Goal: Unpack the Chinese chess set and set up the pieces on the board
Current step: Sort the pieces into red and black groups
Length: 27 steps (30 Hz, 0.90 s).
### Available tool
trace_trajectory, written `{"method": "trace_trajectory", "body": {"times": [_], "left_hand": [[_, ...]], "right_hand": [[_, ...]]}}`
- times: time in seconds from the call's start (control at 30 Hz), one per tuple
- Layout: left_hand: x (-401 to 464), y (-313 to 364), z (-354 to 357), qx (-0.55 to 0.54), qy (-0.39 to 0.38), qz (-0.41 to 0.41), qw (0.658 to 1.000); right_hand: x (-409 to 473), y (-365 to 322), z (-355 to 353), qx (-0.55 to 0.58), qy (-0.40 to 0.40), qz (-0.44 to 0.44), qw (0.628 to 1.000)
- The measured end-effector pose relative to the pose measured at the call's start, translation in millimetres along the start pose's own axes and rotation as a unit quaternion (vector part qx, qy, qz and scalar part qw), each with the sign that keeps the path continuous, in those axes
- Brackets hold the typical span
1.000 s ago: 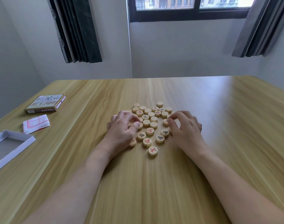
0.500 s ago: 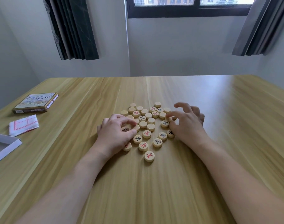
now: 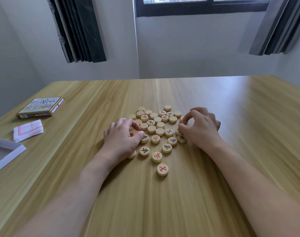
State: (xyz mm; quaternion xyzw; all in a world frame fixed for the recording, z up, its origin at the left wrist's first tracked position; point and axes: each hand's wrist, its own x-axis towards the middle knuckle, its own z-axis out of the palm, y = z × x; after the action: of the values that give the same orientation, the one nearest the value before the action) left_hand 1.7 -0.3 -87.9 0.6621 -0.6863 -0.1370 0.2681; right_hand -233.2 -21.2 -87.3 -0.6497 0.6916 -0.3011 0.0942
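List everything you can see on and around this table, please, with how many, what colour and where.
Chess pieces: some three dozen, pale wood, red or black characters, some blank side up; table centre.
Box: one, printed lid; far left.
Folded board sheet: one, white with red lines; beside the box.
Tray: one, white; left edge.
Table: one, light wood.
Curtains: two, dark; flanking the window.
Left hand: pinching a piece.
Right hand: pinching a piece.
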Motion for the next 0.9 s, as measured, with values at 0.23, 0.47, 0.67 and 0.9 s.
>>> {"method": "trace_trajectory", "body": {"times": [0.23, 0.47, 0.67, 0.9], "left_hand": [[9.4, 0.4, -5.4, -0.183, 0.038, -0.072, 0.980], [37.1, 1.1, -8.6, -0.119, 0.012, -0.079, 0.990], [42.6, -6.2, -0.2, -0.106, 0.014, -0.063, 0.992], [46.2, -10.9, 2.5, -0.065, 0.033, -0.019, 0.997]], "right_hand": [[7.2, -1.6, -0.7, 0.034, 0.027, -0.026, 0.999], [10.9, -0.3, 4.8, -0.026, -0.082, -0.064, 0.994], [14.1, -0.2, 7.7, -0.042, -0.013, -0.077, 0.996], [17.2, 3.2, 6.5, 0.028, 0.000, -0.051, 0.998]]}}
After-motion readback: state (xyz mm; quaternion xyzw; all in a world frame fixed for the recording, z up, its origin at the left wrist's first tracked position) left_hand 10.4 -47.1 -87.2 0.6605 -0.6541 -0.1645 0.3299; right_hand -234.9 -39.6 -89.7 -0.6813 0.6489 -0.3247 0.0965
